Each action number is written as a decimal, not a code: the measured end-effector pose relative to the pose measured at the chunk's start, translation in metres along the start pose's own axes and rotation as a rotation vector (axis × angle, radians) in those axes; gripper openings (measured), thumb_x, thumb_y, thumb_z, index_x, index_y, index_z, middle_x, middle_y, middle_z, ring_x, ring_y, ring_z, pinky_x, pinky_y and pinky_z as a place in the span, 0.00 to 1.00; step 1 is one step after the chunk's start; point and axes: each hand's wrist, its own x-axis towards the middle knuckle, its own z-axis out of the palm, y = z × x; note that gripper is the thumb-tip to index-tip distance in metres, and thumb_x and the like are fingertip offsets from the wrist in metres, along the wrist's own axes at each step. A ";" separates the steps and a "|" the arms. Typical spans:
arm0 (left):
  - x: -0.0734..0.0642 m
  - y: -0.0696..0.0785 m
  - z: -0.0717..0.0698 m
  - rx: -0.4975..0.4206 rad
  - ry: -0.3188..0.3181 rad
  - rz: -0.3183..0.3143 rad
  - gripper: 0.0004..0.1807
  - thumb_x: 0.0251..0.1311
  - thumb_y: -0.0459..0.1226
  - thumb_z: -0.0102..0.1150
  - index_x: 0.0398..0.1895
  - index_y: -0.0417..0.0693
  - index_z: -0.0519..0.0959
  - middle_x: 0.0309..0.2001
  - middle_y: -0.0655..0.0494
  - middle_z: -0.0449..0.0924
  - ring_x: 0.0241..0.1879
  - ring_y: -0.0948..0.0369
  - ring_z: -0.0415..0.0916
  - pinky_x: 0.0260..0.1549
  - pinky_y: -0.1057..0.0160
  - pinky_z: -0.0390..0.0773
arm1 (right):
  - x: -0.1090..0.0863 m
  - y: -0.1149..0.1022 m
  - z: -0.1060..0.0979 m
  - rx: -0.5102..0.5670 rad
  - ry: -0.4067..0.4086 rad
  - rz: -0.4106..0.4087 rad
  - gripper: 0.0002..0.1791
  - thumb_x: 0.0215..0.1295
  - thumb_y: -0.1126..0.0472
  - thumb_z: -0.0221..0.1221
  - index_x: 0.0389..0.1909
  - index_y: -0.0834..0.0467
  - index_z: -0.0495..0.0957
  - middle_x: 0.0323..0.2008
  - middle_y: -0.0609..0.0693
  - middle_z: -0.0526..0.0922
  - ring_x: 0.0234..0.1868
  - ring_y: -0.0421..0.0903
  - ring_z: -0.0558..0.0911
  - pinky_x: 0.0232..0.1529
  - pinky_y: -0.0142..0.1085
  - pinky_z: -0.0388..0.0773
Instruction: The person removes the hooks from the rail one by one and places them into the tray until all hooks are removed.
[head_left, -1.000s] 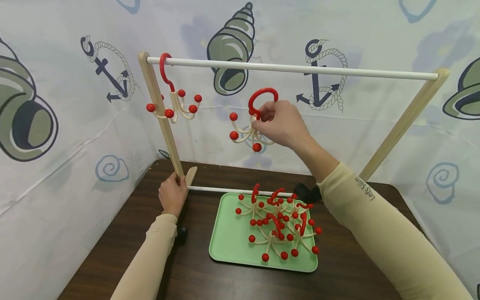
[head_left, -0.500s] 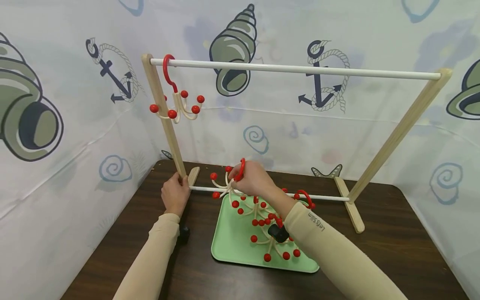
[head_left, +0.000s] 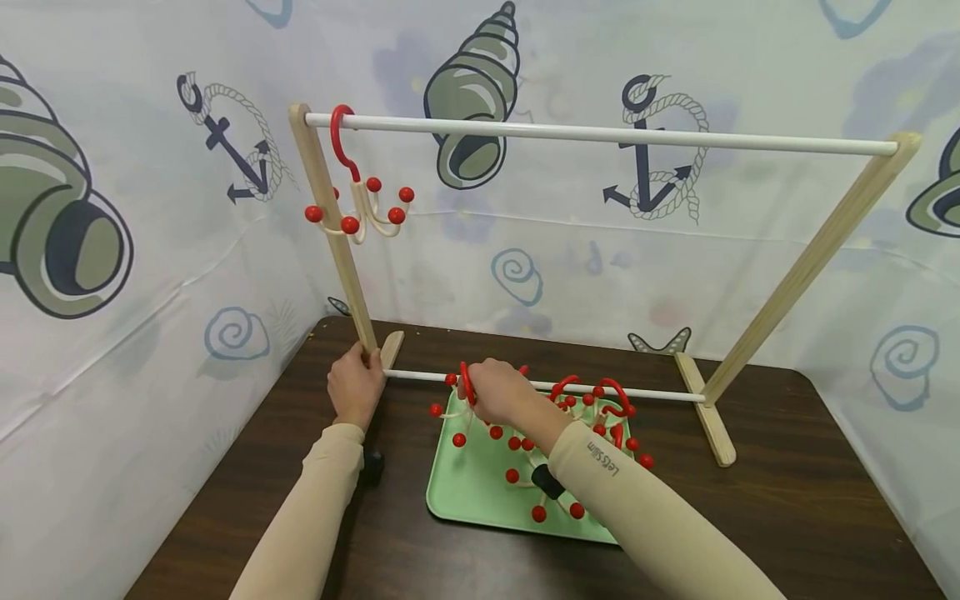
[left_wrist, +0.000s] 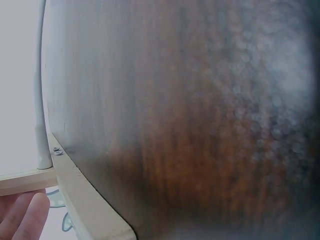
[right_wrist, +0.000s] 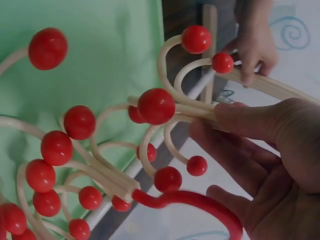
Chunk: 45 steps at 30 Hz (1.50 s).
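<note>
My right hand [head_left: 498, 390] is low over the back left of the green tray [head_left: 465, 493]. Its thumb and fingers pinch the pale stem of a hook hanger [right_wrist: 156, 106] with curved arms and red balls, as seen in the right wrist view. Just beside it stands another such hanger [right_wrist: 120, 184] on the tray. My left hand [head_left: 354, 385] grips the foot of the rack's left wooden post [head_left: 347, 271]; the left wrist view shows only its fingertips [left_wrist: 36, 215]. One hanger [head_left: 360, 204] hangs by its red hook from the top white bar [head_left: 570, 132], near the left end.
Several more hangers [head_left: 617, 400] crowd the tray's right side. Behind the tray runs the lower white bar [head_left: 660, 394]. The right wooden post [head_left: 813, 267] leans outward. Dark wooden tabletop [head_left: 810, 500] surrounds all this, with a patterned cloth [head_left: 570, 275] behind.
My right hand has come down and left from below the top bar to the tray, bringing the hanger with it. My left hand stays on the post.
</note>
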 end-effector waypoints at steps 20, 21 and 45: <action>-0.001 0.004 -0.002 -0.006 0.017 0.016 0.10 0.64 0.40 0.60 0.35 0.41 0.81 0.27 0.43 0.81 0.26 0.40 0.78 0.27 0.40 0.73 | 0.005 0.009 0.030 -0.174 0.024 0.032 0.11 0.62 0.67 0.63 0.24 0.53 0.75 0.21 0.44 0.73 0.24 0.43 0.73 0.28 0.34 0.72; -0.001 0.004 -0.002 -0.005 0.018 0.017 0.10 0.65 0.41 0.60 0.35 0.41 0.81 0.26 0.43 0.81 0.26 0.40 0.78 0.27 0.40 0.73 | 0.005 0.010 0.030 -0.175 0.030 0.040 0.10 0.62 0.67 0.64 0.25 0.53 0.75 0.21 0.45 0.73 0.24 0.43 0.73 0.28 0.34 0.73; 0.001 -0.001 0.001 -0.009 0.005 0.001 0.10 0.65 0.41 0.60 0.36 0.42 0.81 0.27 0.44 0.82 0.27 0.40 0.79 0.27 0.40 0.73 | -0.027 -0.006 -0.033 -0.163 0.125 0.105 0.18 0.59 0.72 0.63 0.50 0.58 0.82 0.43 0.52 0.84 0.40 0.50 0.81 0.36 0.37 0.77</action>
